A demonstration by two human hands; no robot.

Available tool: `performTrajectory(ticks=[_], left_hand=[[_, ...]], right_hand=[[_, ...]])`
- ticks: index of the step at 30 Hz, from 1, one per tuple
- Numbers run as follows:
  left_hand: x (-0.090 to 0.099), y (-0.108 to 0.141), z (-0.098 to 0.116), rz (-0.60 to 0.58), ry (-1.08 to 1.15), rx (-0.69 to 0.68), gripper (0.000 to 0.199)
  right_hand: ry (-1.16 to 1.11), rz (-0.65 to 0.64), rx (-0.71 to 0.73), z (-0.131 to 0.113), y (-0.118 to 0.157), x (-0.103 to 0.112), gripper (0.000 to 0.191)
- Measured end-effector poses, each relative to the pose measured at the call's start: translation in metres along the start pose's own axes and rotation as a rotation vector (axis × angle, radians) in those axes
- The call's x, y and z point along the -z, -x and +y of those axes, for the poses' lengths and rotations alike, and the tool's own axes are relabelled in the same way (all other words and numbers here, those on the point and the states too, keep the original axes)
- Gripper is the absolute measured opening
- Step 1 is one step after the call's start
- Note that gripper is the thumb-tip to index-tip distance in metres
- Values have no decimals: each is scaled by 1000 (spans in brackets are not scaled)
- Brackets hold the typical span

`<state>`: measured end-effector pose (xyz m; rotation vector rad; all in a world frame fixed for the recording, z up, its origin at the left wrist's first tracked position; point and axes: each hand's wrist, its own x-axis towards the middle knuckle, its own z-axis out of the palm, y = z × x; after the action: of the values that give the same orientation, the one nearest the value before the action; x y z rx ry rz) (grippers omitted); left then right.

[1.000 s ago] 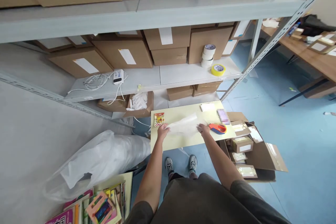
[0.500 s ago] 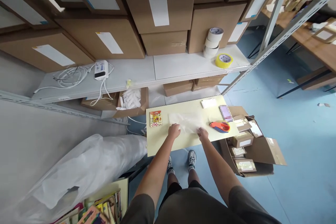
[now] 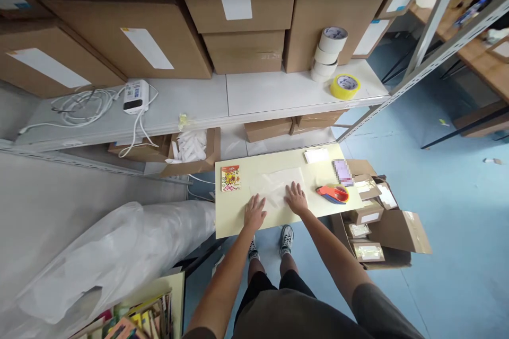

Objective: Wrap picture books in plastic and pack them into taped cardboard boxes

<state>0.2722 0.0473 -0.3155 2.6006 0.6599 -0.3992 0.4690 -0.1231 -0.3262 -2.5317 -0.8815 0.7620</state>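
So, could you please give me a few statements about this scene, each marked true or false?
1. The right hand lies with spread fingers on the translucent sheet. True.
2. The left hand is clenched into a fist. False: the left hand is open, its fingers spread.
3. The yellow tape roll sits on the shelf, beside a stack of white rolls. True.
4. The red-and-blue tool lies to the left of the translucent sheet. False: the red-and-blue tool lies to its right.
5. The small illustrated packet is on the table, to the left of both hands. True.
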Motion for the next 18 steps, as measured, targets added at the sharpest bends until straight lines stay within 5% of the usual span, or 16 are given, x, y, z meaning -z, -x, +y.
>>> performTrajectory(ticks=[4, 10, 14, 18], left_hand=[[0, 1, -8, -15, -49, -15, 68], [12, 2, -19, 87, 87, -80, 69], [31, -5, -44, 258, 266, 27, 56], [58, -25, -85, 408, 447, 82, 54]], right_hand=[[218, -40, -42, 6, -2, -8, 68], [131, 69, -110, -12, -9, 3, 65], [-99, 230, 81, -72, -32, -2, 53], [-242, 152, 270, -152, -64, -27, 48]])
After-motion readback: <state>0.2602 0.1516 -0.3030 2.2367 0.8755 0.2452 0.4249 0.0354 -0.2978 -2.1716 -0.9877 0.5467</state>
